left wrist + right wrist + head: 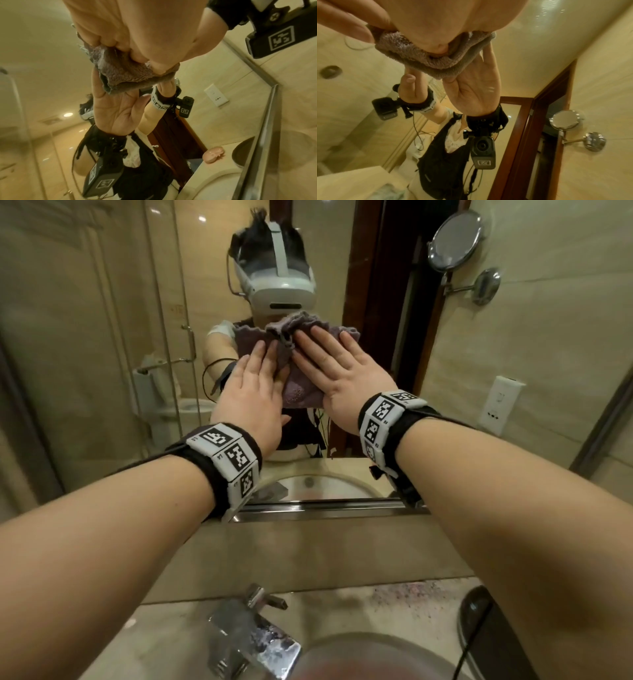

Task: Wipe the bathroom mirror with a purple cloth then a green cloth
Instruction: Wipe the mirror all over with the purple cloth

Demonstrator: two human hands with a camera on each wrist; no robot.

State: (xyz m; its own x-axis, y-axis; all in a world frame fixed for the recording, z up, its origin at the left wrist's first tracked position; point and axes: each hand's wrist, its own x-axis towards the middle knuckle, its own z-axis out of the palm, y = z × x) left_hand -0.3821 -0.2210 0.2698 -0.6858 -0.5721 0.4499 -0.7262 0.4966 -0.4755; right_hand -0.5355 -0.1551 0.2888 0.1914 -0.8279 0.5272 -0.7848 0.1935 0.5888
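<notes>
Nearest the viewer, the faucet (255, 642) stands on the desk (394, 607) below the mirror (102, 337). Farther out, the left hand (251, 398) and right hand (337, 371), fingers (317, 337) extended flat, press the purple cloth (301, 392) against the mirror glass, bunched between both palms.

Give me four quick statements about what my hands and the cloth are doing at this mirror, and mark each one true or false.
1. Both hands, left hand and right hand, press the purple cloth flat against the mirror. True.
2. The cloth in use is green. False: it is purple.
3. A round shaving mirror hangs on the wall to the right. True.
4. The left hand rests on the faucet. False: it is on the cloth.
</notes>
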